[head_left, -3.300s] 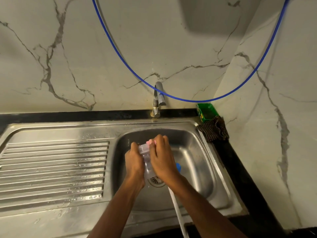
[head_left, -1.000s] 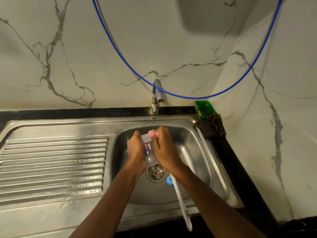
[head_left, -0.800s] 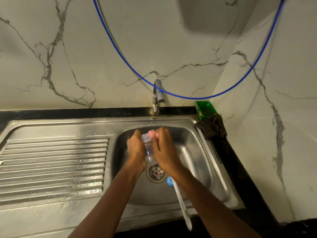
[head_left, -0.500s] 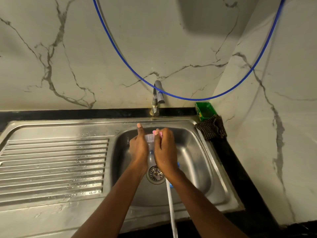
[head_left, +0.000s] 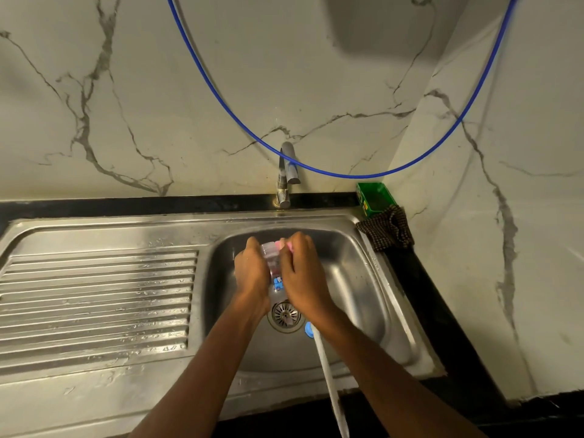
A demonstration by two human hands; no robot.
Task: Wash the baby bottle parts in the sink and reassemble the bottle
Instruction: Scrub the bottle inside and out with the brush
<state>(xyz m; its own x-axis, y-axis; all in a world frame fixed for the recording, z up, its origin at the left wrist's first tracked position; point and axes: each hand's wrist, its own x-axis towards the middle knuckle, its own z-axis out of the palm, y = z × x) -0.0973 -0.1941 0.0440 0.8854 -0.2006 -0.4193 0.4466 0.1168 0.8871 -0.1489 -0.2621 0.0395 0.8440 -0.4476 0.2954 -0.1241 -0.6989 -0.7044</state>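
Over the sink point(head_left: 363, 279) basin, my left hand point(head_left: 251, 275) and right hand point(head_left: 301, 273) clamp the clear bottle point(head_left: 274, 267), pink piece point(head_left: 282, 245) at its far end. Judging: scrubbing. Next: rinse under tap point(head_left: 286, 175).

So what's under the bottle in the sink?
Under the clear bottle, held between the left hand and right hand, sits the drain strainer in the sink. The hands and bottle cover the strainer's far edge.
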